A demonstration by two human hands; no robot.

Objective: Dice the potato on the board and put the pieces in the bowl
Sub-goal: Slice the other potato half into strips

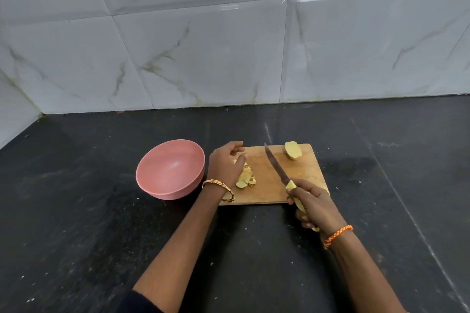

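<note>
Potato work looks roughly half done. From the head view, cut pieces (245,178) sit heaped on the board (300,175) under the loose-fingered left hand (226,165); the right hand (314,204) grips the knife (277,168). One potato half (293,150) waits uncut; the bowl (171,171) holds nothing.

Evenly lit, fairly bright, with glare streaks on the glossy wall tiles (236,6). Soft shadows only, under the arms on the dark countertop (101,223). Wide-angle bending at edges; slightly soft throughout.
</note>
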